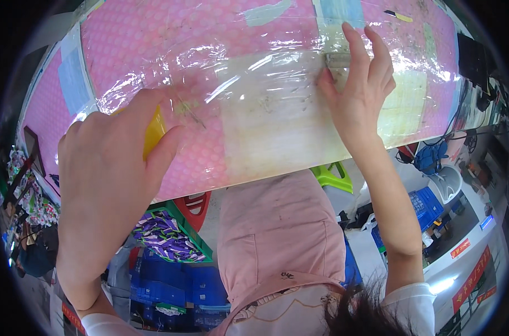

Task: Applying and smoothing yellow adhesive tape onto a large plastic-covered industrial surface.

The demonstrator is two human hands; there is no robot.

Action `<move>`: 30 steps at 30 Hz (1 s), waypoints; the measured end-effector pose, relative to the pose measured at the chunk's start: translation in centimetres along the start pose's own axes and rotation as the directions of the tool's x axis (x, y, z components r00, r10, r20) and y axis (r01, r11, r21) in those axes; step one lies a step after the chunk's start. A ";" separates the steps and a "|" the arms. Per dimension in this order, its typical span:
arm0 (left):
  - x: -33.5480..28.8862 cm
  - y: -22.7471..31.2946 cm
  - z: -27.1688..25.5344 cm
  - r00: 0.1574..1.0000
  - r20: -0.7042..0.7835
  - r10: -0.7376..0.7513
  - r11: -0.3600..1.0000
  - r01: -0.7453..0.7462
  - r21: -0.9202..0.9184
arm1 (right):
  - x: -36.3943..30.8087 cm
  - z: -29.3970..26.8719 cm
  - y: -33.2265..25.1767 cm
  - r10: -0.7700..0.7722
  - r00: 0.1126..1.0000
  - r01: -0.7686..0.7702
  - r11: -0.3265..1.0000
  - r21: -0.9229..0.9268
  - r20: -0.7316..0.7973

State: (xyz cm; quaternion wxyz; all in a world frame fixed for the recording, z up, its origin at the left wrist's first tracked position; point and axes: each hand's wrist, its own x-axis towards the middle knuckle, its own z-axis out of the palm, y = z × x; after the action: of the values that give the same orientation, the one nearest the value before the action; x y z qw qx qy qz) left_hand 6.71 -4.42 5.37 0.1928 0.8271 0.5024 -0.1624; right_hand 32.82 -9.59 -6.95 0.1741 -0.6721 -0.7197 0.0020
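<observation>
My left hand (106,154) is raised over the left part of the table, curled round a yellow object (154,131). Only a smooth yellow strip of it shows between thumb and fingers, so its kind is hidden. Farther right, my right hand (362,84) reaches over the table with its fingers apart. Beside its thumb and index finger lies a small greyish rectangular piece (337,59), partly covered by that hand; I cannot tell whether they touch. Glossy clear film covers the tabletop (265,106), over pink bubble-patterned, whitish and blue patches.
A small yellow-and-black cutter (399,15) lies at the far right of the table. Below the table's near edge are a green crate (204,249) of purple packets, a red stool (194,210) and a lime-green stool (335,178). Blue crates (159,280) stand lower left. Cables hang at right.
</observation>
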 end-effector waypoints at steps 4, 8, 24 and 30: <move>0.5 -0.8 -0.3 0.999 0.048 -0.002 1.000 0.000 0.029 | -1.2 -1.0 -0.1 0.030 0.999 -0.029 0.994 0.109 -0.013; 1.3 -1.8 0.4 0.994 0.098 0.038 0.998 -0.034 -0.043 | -2.8 -0.5 -2.0 -0.105 0.994 0.104 0.964 0.246 -0.011; 4.3 -1.7 -0.7 0.897 0.439 -0.050 0.976 0.138 -0.171 | -2.7 1.2 -4.5 -0.076 0.955 0.014 0.977 0.212 0.288; 5.0 -2.0 -0.4 0.828 0.556 -0.066 0.936 0.245 -0.252 | -2.7 1.7 -4.7 -0.107 0.933 0.017 0.967 0.256 0.343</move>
State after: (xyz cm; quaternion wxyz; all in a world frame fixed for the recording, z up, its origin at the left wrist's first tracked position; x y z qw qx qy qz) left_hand 7.14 0.48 3.05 0.4408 0.6622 0.5134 -0.3220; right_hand 27.96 -12.27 -8.09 0.1247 -0.6105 -0.7541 0.2076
